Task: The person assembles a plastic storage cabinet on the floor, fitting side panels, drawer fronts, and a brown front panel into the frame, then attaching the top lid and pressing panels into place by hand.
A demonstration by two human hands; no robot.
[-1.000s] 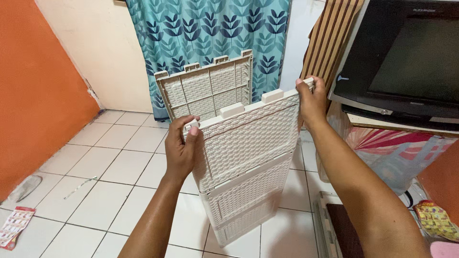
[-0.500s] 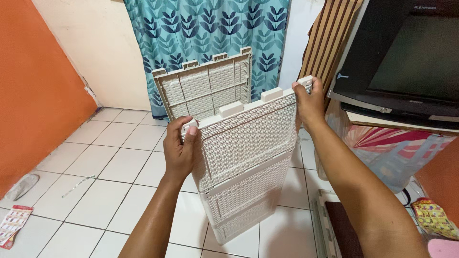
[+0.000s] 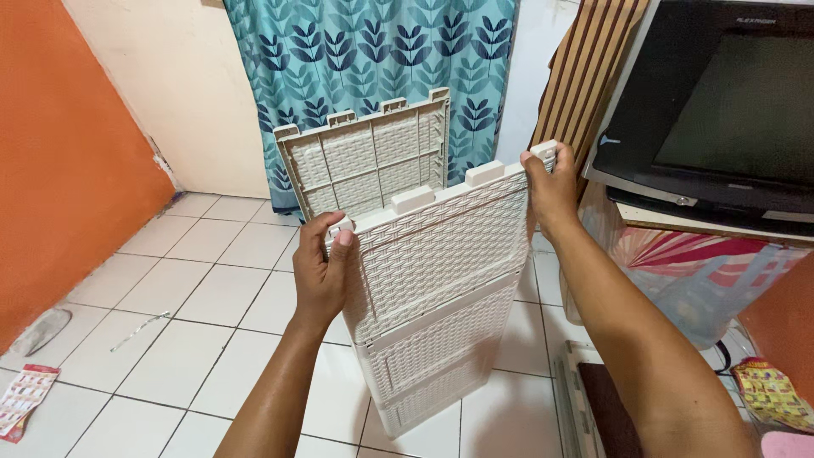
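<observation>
Head view: I saw the left hand point(image 3: 326, 267) and right hand point(image 3: 551, 188) each closed on a top corner of the white plastic panel point(image 3: 437, 297), held upright over the tiled floor point(image 3: 186, 288). It looked light and stiff but a bit flexy, so I judged the ribbed top edge by the tabs the safest grip. A second panel point(image 3: 369, 161) stood behind it by the curtain point(image 3: 373, 59).

Cream woven-pattern panel point(image 3: 441, 271) — teal leaf-print curtain point(image 3: 373, 59)

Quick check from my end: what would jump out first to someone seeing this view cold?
First, the tall cream woven-pattern plastic panel held upright at centre, its lower end near the white tiled floor; the left hand grips its upper left corner, the right hand its upper right. Just behind it stands a second ribbed cream panel before a teal leaf-print curtain. A dark television sits at the right.
</observation>
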